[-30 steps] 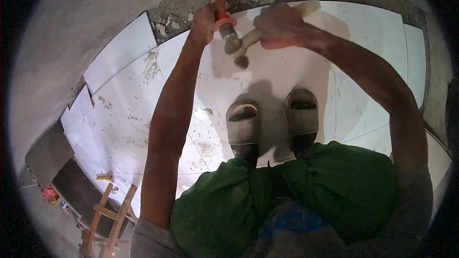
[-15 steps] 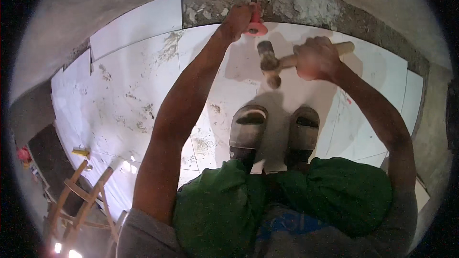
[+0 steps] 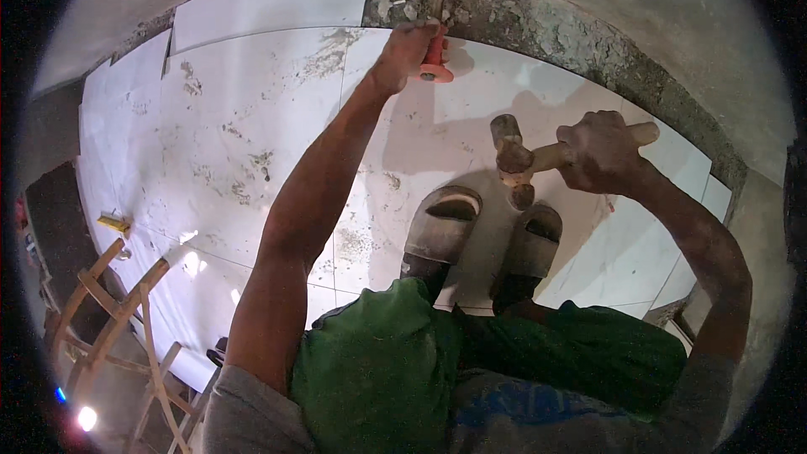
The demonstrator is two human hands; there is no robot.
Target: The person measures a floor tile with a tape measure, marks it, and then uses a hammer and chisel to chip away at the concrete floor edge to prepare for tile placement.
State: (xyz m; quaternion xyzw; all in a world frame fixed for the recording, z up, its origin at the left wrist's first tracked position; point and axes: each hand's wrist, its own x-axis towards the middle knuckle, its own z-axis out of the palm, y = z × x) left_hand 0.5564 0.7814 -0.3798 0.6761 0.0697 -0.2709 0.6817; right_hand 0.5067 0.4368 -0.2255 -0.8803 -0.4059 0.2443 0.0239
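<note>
My left hand [image 3: 408,52] is closed around the red grip of a chisel [image 3: 435,59], whose round red guard faces me. The chisel's metal blade points away, over the rough strip of broken mortar [image 3: 513,17] along the wall. In my right hand [image 3: 602,151] is the wooden handle of a hammer [image 3: 514,160]; its rusty head hangs above the tiles, near my right shoe and well apart from the chisel. The fingers of my right hand wrap fully round the handle.
White floor tiles [image 3: 227,151] with mortar smears spread around my sandals [image 3: 444,223]. One tile [image 3: 277,4] lies against the wall beside the bare strip. A wooden ladder-like frame [image 3: 118,311] stands at lower left, with a small yellow tool [image 3: 114,223] near it.
The hammer and my right hand have moved back toward me and to the right, away from the chisel. My left hand still holds the chisel; the view has shifted slightly.
</note>
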